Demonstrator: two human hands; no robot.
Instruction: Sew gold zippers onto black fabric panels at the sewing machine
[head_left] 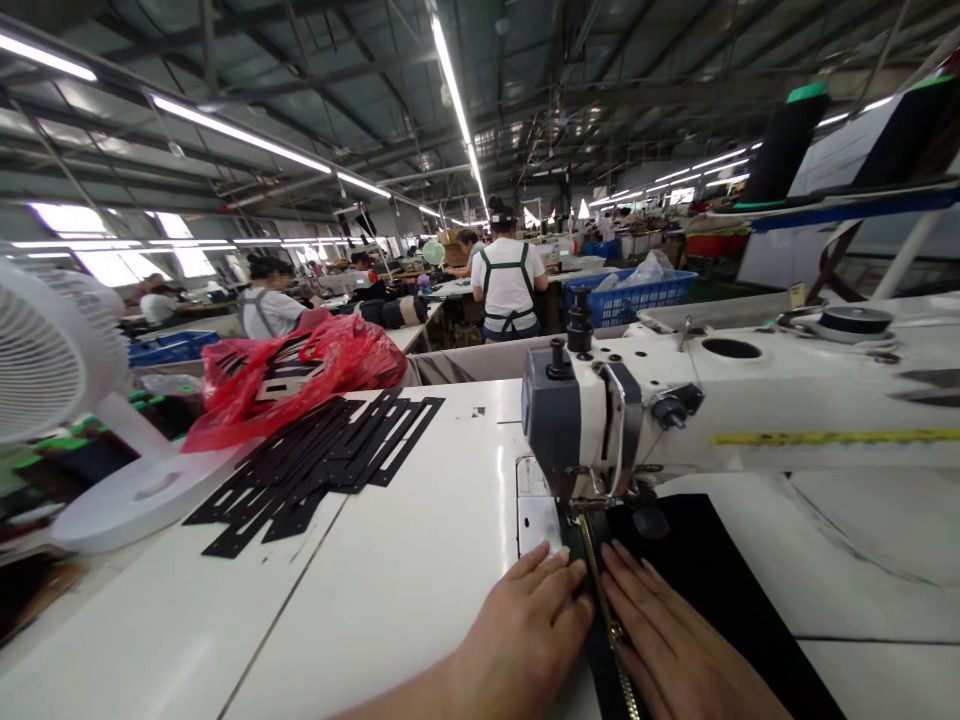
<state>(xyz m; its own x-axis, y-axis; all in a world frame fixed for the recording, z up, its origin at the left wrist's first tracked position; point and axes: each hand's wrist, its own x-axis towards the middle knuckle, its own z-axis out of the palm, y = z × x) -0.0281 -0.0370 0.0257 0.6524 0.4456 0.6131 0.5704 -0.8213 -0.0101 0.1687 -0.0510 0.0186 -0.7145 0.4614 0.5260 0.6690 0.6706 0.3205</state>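
- Step, likely: feeding brass-toothed zipper [589, 550] and black fabric panel [720, 560] under sewing machine [810, 390] head, right half of desk [390, 590].
- Left hand [529, 625]: flattish, pressing zipper's left side, gripping nothing.
- Right hand [675, 630]: flat, fingers together, on right side.
- Next move calls for straight teeth, flat layers.
- Machine head hides stitch point.
- Desk's far left: slotted black strips [322, 455], red plastic bag [367, 350], white fan [56, 350]; clear of zipper.

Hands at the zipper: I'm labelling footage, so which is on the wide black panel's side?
The right hand, on the same side of the gold zipper as the black panel; the left hand lies on the zipper's other side.
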